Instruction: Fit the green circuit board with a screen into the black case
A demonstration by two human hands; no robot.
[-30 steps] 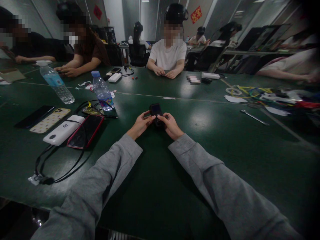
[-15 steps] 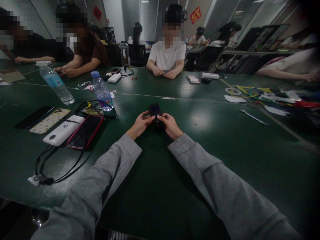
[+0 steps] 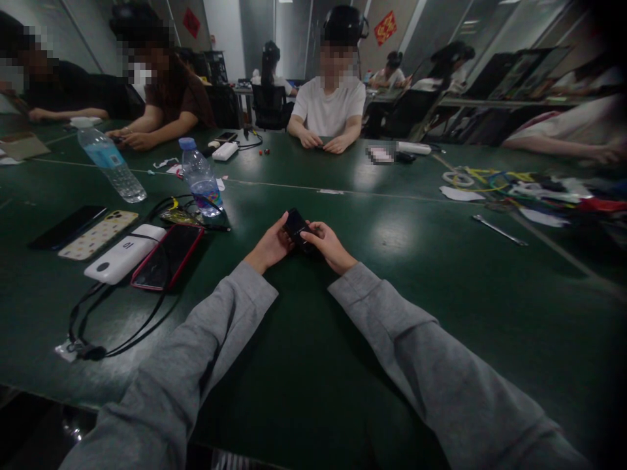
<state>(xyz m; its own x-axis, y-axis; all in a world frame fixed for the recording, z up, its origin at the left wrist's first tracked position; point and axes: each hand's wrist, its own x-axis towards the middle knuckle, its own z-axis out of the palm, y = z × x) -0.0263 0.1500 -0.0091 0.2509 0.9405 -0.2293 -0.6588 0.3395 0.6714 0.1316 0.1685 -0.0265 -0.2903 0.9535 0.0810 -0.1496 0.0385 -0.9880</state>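
A small black handheld device with a dark screen [image 3: 296, 224] is held between my two hands above the green table [image 3: 304, 339]. It leans to the left, its top end away from me. My left hand [image 3: 271, 245] grips its left side, thumb along the edge. On the other side my right hand [image 3: 331, 245] pinches the lower right part, with the thumb lying across the front below the screen. The fingers behind the device are mostly hidden, and its exact kind is unclear.
Left of my hands lie a red-edged phone [image 3: 169, 258], a white power bank [image 3: 125, 253] with a black cable, and a patterned phone case [image 3: 99, 235]. Two bottles [image 3: 200, 179] stand behind them. A wrench [image 3: 498, 230] and tangled cables [image 3: 509, 183] lie right. People sit opposite.
The device has turned from nearly upright to a leftward tilt. My left thumb has moved off its front to the left edge, while the right thumb stays on the front.
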